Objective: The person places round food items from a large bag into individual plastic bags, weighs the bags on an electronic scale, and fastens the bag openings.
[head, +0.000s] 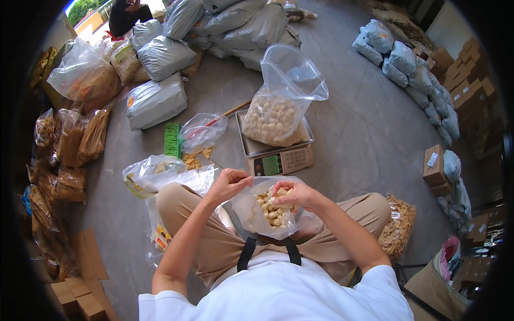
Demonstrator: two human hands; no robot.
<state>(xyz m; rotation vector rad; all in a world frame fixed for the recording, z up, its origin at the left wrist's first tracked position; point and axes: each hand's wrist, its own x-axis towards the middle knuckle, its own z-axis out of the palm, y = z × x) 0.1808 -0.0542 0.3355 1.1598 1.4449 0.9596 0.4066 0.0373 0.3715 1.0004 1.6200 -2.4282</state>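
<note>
An open clear plastic bag (251, 214) of pale, chunky pieces (273, 208) rests between my crossed legs. My left hand (231, 183) pinches the bag's rim at its upper left. Over the mouth of the bag, my right hand (295, 195) has its fingers closed on some pale pieces. Just beyond stands a digital scale (297, 158) with a metal pan and a lit display. On the pan sits a larger open plastic bag (273, 120), filled partway with similar round pale pieces, its top standing up loosely.
A green-bristled broom (172, 139) lies left of the scale near yellowish scraps (192, 161). Grey wrapped parcels (158, 102) are piled ahead, with more at the right. A bag of brown dried pieces (397, 226) lies by my right knee. A person (126, 18) sits at the far left.
</note>
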